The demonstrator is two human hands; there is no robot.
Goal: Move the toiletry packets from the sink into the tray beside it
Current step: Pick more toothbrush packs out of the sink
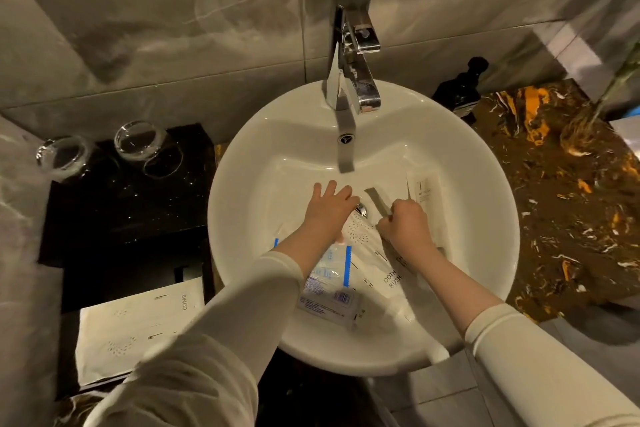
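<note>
Several white toiletry packets lie in the round white sink [249,156]. A toothbrush packet [384,274] lies in the middle, a blue-striped clear packet [332,288] near the front, and a tall narrow packet [427,198] leans at the right. My left hand [329,211] rests flat, fingers spread, on the packets near the drain. My right hand [405,225] is closed around a thin white packet edge [379,201] beside the drain. The black tray [114,218] stands left of the sink and holds two white packets [135,326], one marked COMB.
A chrome faucet [349,55] rises behind the sink, its spout over the basin. Two glass tumblers [138,140] sit at the tray's far end. A dark bottle [460,90] stands right of the faucet on the brown marble counter [571,201].
</note>
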